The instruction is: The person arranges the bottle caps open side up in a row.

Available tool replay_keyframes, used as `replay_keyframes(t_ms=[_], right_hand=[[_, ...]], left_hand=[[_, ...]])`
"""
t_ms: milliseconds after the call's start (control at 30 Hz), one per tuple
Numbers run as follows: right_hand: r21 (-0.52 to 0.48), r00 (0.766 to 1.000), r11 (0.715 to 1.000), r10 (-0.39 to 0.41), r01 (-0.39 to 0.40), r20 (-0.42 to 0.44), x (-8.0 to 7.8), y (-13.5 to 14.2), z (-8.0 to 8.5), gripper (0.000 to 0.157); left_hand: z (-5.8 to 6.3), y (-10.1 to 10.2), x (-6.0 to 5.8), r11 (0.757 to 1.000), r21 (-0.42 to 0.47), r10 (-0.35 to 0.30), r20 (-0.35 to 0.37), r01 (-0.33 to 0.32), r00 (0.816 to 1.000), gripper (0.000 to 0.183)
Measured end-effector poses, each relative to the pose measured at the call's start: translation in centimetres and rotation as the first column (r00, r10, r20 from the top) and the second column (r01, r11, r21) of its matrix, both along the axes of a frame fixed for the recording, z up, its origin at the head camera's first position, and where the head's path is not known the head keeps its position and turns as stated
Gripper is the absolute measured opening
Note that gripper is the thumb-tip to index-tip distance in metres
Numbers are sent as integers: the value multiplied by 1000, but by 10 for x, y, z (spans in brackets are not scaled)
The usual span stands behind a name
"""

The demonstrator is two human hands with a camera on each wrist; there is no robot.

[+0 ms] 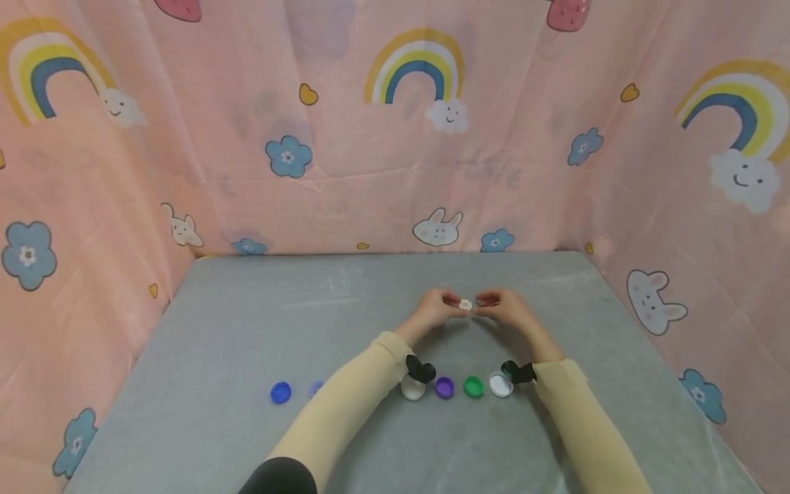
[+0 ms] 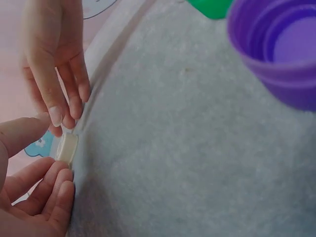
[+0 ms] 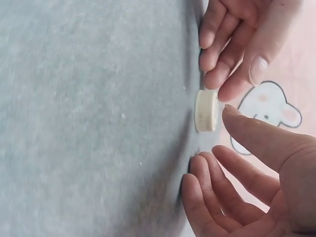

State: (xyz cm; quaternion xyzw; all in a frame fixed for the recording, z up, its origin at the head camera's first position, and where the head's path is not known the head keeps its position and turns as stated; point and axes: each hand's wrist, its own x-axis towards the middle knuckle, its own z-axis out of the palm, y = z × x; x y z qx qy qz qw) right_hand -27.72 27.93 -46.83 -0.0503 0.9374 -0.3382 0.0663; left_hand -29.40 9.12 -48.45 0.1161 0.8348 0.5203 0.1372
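Note:
A small cream-white bottle cap [image 1: 465, 304] is held up above the far half of the table, between the two hands. My left hand [image 1: 435, 309] pinches it at its fingertips; in the right wrist view the cap [image 3: 206, 110] sits right below those fingertips. On the other side, my right hand [image 1: 507, 308] is close by with its fingers spread apart from the thumb. Its thumb tip is beside the cap's edge, and whether it touches cannot be told. The right hand [image 2: 57, 64] also shows at the top of the left wrist view.
Nearer on the grey table [image 1: 247, 329] is a row of caps: blue [image 1: 280, 392], light blue [image 1: 316, 388], off-white [image 1: 413, 390], purple [image 1: 444, 387], green [image 1: 473, 387] and white [image 1: 500, 385]. The left sleeve partly covers the row. A pink patterned curtain [image 1: 345, 206] surrounds the table.

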Motion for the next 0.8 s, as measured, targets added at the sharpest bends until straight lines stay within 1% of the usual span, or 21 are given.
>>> replay_keyframes(t_ms=[100, 200, 467, 667, 800], right_hand=[[-5, 1000, 1000, 19, -19, 3, -2, -4, 1, 46], [-8, 1000, 1000, 29, -29, 8, -3, -8, 2, 44], [-8, 997, 997, 72, -72, -9, -6, -11, -2, 36], [9, 998, 998, 67, -67, -13, -7, -12, -1, 34], [37, 998, 997, 65, -64, -23, -8, -13, -4, 32]], left_hand=[[-1, 0, 1, 1000, 11, 13, 9, -13, 1000, 33], [-2, 1, 1, 1000, 2, 20, 9, -20, 1000, 33], [-7, 6, -1, 999, -41, 13, -32, -15, 999, 30], [-10, 7, -2, 999, -48, 4, -52, -6, 999, 28], [-7, 5, 0, 998, -59, -10, -67, 6, 998, 29]])
